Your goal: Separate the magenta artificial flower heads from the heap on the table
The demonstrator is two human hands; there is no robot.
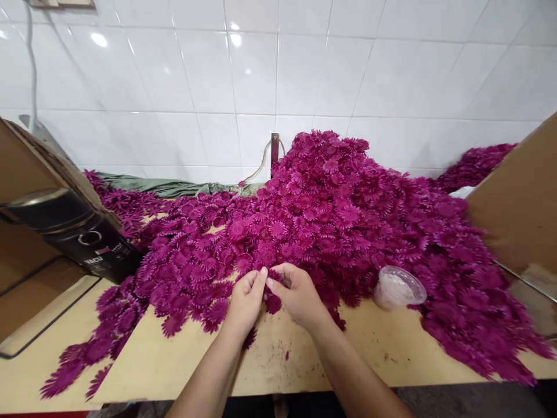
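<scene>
My left hand (247,295) and my right hand (296,290) meet above the front of the table, thumbs and fingertips pinched close together. Between them is a magenta artificial flower (273,303), partly hidden by the fingers. My right fingers hold its upper edge, and my left thumb and forefinger press at its left side. A big heap of similar magenta flowers (331,209) rises just behind both hands. More flat flower pieces (191,273) spread to the left of my left hand. Another magenta piece lies under my left wrist.
A clear plastic cup (398,288) with whitish contents leans at the heap's right front. On the left, a black vacuum flask (82,238) tilts by a cardboard box (26,174). Another cardboard panel (517,215) stands right. White tiled wall (304,69) backs the wooden table (174,371).
</scene>
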